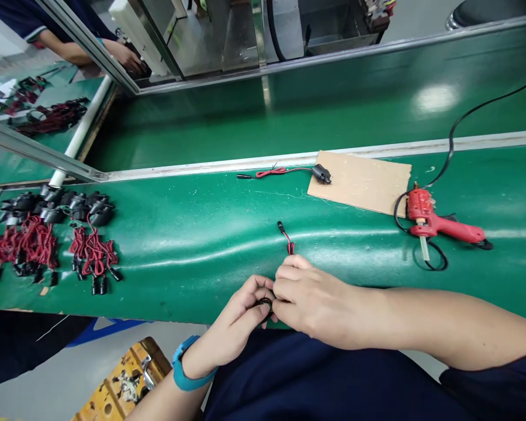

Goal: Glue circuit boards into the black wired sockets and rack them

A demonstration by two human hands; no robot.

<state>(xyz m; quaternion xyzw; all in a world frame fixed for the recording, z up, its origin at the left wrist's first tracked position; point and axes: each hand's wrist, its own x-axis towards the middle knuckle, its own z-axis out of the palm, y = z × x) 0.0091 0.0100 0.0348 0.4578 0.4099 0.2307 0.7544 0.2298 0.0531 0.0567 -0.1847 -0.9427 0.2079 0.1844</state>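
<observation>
My left hand [248, 316], with a blue band at the wrist, is closed around a small round black part [265, 305] at the table's near edge. My right hand [304, 298] meets it there, fingers curled and pressed together. From under the right hand runs a red and black cable [291, 247] that ends in a black plug [280, 225] lying on the green table. What the right fingertips pinch is hidden. Farther back, a black pump-like part [321, 173] with its own red and black cable rests on the edge of a cardboard sheet [363, 181].
A red glue gun [442, 222] with a black cord lies at the right. Several black parts with bundled red cables [94, 245] are heaped at the left. Beyond the metal frame, a co-worker's hand [125, 57] is at the upper left. A yellow stool [123, 380] stands below.
</observation>
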